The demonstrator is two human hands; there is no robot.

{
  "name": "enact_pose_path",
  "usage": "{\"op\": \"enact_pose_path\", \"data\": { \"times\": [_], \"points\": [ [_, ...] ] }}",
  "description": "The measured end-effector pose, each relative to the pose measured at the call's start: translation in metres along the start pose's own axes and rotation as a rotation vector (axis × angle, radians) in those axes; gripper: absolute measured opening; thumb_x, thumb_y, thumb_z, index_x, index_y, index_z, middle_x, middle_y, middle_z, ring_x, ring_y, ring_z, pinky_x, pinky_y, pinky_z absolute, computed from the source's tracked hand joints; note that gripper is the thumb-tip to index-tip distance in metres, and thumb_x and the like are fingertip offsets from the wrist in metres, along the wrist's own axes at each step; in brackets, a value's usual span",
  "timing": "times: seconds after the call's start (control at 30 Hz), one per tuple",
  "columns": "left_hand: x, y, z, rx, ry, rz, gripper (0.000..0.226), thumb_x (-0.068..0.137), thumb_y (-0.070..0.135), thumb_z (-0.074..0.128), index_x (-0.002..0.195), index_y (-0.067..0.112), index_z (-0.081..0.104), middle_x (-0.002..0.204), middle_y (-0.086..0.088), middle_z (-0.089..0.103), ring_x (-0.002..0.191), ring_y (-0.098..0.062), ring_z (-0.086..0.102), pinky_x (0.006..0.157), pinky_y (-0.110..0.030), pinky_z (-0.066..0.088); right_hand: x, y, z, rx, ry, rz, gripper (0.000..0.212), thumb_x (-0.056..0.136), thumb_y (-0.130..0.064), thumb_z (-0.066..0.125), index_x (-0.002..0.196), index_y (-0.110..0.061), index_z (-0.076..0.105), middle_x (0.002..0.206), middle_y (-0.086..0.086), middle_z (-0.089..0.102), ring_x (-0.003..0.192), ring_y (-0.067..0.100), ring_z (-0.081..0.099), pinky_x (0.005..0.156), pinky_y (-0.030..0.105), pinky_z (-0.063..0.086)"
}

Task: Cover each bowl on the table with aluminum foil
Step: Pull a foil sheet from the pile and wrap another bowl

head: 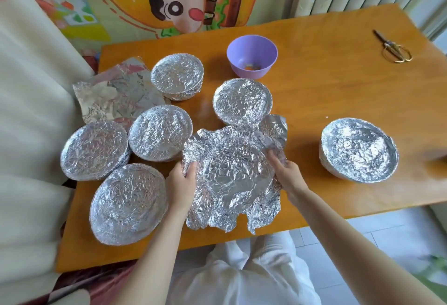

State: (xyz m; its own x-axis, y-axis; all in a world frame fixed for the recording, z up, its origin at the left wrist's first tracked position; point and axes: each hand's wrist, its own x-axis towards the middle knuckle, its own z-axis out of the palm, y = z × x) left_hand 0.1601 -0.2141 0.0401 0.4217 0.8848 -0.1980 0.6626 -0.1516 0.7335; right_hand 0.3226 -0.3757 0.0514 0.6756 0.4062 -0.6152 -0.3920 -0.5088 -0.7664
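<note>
A crinkled aluminum foil sheet (232,176) lies draped over a bowl at the table's near middle, its edges loose and flared out. My left hand (180,183) grips the sheet's left edge, fingers curled over it. My right hand (285,171) pinches the right edge. Several foil-covered bowls stand around: far left (177,75), centre back (242,100), middle left (159,133), left (94,150), near left (128,202), right (359,148). A purple bowl (251,55) stands uncovered at the back.
Spare foil sheets (113,94) lie at the orange table's (338,87) back left corner. Scissors (393,47) rest at the far right. A cream cushion (29,111) borders the left; a radiator stands behind the table.
</note>
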Motion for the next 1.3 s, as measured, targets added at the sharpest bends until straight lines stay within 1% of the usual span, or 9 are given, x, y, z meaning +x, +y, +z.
{"op": "enact_pose_path", "data": {
  "times": [0.07, 0.13, 0.23, 0.4, 0.6, 0.97, 1.03, 1.13, 1.3],
  "points": [
    [0.002, -0.002, 0.003, -0.086, -0.043, -0.087, 0.03, 0.096, 0.037, 0.048, 0.071, 0.021, 0.041, 0.063, 0.004, 0.043, 0.057, -0.011, 0.043, 0.054, -0.022, 0.033, 0.002, 0.001, 0.002, 0.051, -0.007, 0.044, 0.06, 0.085, -0.055, 0.052, 0.101, 0.002, 0.06, 0.077, 0.005, 0.063, 0.077, 0.015, 0.061, 0.077, 0.027, 0.045],
    [0.004, -0.006, 0.006, -0.172, -0.092, -0.215, 0.033, 0.095, 0.043, 0.047, 0.068, 0.027, 0.036, 0.067, 0.0, 0.042, 0.062, -0.013, 0.043, 0.061, -0.025, 0.037, 0.01, 0.008, 0.003, 0.095, 0.0, 0.076, 0.069, 0.084, -0.059, 0.052, 0.114, 0.002, 0.058, 0.053, -0.004, 0.039, 0.049, 0.009, 0.034, 0.053, 0.023, 0.031],
    [0.007, -0.012, 0.009, -0.239, -0.146, -0.336, 0.031, 0.095, 0.047, 0.044, 0.081, 0.02, 0.047, 0.073, 0.0, 0.043, 0.063, -0.01, 0.041, 0.068, -0.028, 0.036, 0.019, 0.011, 0.004, 0.123, 0.018, 0.151, 0.068, 0.087, -0.052, 0.056, 0.131, -0.001, 0.049, 0.074, -0.001, 0.05, 0.061, 0.01, 0.038, 0.062, 0.025, 0.033],
    [0.008, -0.013, 0.013, -0.277, -0.21, -0.355, 0.035, 0.097, 0.046, 0.038, 0.072, 0.023, 0.046, 0.063, 0.001, 0.034, 0.055, -0.012, 0.032, 0.053, -0.024, 0.026, 0.021, 0.014, 0.006, 0.074, -0.022, 0.221, 0.08, 0.082, -0.063, 0.052, 0.136, -0.006, 0.039, 0.046, -0.006, 0.026, 0.045, 0.009, 0.022, 0.046, 0.024, 0.019],
    [0.009, -0.017, 0.018, -0.335, -0.198, -0.339, 0.029, 0.101, 0.037, 0.034, 0.117, 0.025, 0.056, 0.085, -0.006, 0.061, 0.074, -0.02, 0.049, 0.064, -0.03, 0.037, 0.023, 0.016, 0.012, 0.036, -0.008, 0.207, 0.08, 0.09, -0.054, 0.05, 0.145, 0.0, 0.028, 0.051, -0.005, 0.026, 0.045, 0.011, 0.023, 0.044, 0.024, 0.021],
    [0.01, -0.025, 0.029, -0.346, -0.218, -0.316, 0.035, 0.102, 0.024, 0.036, 0.088, 0.008, 0.064, 0.091, -0.018, 0.066, 0.092, -0.038, 0.063, 0.084, -0.049, 0.05, 0.024, 0.012, 0.014, -0.039, 0.008, 0.167, 0.075, 0.094, -0.05, 0.045, 0.145, 0.001, 0.025, 0.061, -0.001, 0.036, 0.05, 0.009, 0.025, 0.048, 0.024, 0.022],
    [0.008, -0.024, 0.03, -0.367, -0.222, -0.323, 0.031, 0.101, 0.018, 0.036, 0.093, 0.006, 0.064, 0.096, -0.018, 0.066, 0.095, -0.037, 0.062, 0.086, -0.047, 0.05, 0.022, 0.012, 0.016, -0.051, 0.042, 0.145, 0.075, 0.093, -0.051, 0.045, 0.144, 0.001, 0.027, 0.083, 0.011, 0.06, 0.05, 0.008, 0.024, 0.048, 0.023, 0.024],
    [0.005, -0.022, 0.032, -0.357, -0.219, -0.305, 0.029, 0.1, 0.013, 0.035, 0.097, 0.003, 0.062, 0.099, -0.018, 0.066, 0.095, -0.033, 0.062, 0.085, -0.041, 0.05, 0.02, 0.01, 0.017, -0.033, 0.081, 0.119, 0.072, 0.094, -0.047, 0.046, 0.142, 0.003, 0.03, 0.134, 0.019, 0.052, 0.055, 0.005, 0.022, 0.051, 0.021, 0.024],
    [0.005, -0.02, 0.031, -0.361, -0.206, -0.308, 0.029, 0.1, 0.01, 0.034, 0.09, 0.007, 0.061, 0.09, -0.009, 0.065, 0.094, -0.03, 0.061, 0.083, -0.037, 0.048, 0.02, 0.01, 0.016, -0.067, 0.074, 0.131, 0.071, 0.094, -0.047, 0.045, 0.142, 0.004, 0.031, 0.095, 0.012, 0.063, 0.053, 0.006, 0.025, 0.05, 0.021, 0.024]
  ]
}}
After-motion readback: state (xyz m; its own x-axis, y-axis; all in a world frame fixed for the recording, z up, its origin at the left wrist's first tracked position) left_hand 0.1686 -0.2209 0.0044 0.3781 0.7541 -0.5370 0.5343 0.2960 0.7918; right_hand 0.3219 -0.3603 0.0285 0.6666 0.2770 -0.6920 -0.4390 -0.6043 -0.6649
